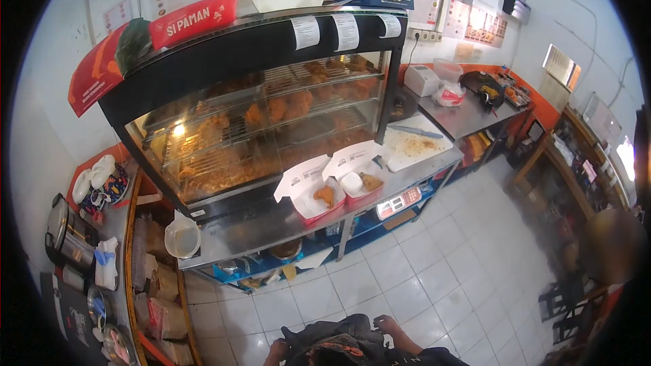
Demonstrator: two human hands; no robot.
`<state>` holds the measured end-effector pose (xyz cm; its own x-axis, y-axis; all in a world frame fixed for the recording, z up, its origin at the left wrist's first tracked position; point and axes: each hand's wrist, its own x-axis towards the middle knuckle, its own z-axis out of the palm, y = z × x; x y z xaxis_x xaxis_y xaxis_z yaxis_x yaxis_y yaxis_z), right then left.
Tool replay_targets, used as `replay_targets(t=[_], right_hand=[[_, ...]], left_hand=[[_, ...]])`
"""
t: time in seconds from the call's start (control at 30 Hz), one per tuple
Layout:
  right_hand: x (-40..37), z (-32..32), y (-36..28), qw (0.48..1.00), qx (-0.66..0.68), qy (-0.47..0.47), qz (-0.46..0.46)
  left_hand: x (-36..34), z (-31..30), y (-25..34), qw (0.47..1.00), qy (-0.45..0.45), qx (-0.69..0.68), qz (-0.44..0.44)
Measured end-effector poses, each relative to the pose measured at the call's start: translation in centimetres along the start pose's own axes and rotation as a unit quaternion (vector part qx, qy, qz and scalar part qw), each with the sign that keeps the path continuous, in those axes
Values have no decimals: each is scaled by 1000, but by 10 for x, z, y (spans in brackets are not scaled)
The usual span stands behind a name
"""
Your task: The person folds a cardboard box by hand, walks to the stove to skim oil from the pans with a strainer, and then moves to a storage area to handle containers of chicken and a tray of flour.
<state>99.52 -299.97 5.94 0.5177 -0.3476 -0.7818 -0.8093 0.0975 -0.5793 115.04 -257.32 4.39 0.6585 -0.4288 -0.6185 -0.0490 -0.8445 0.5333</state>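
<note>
At the bottom edge, my left hand (277, 349) is against the left side of a black cloth (319, 333) at my waist, its fingers closed on the edge. My right hand (387, 326) is beside the cloth's other side, fingers apart and loosely bent, with nothing seen in it. Beyond them on the metal counter stand two open red-and-white food boxes. The left box (316, 211) has a piece of fried chicken (325, 196). The right box (366, 197) holds a white wrapped portion (351, 183) and another chicken piece (372, 181).
A glass display cabinet (271, 105) with fried chicken on racks fills the counter's back. To its right lie a white cutting board (417, 146) and a knife (415, 131). A plastic jug (182, 236) stands at the left end. A blurred person (614, 247) is at far right.
</note>
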Motion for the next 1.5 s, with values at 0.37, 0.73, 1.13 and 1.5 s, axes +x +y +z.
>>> replay_targets(t=[0.37,0.73,1.13,1.5], right_hand=[[-8,-3,1,999,-32,-9,1],[3,-5,10,1000,23,-5,-6],[-7,-12,2,1000,-3,-7,-2],[4,-22,12,997,71,-39,3]], left_hand=[[20,33,-14,915,-62,-398,-23],[-2,10,13,987,55,-119,-90],[1,15,25,983,42,-97,-150],[-5,31,30,963,73,-190,-180]])
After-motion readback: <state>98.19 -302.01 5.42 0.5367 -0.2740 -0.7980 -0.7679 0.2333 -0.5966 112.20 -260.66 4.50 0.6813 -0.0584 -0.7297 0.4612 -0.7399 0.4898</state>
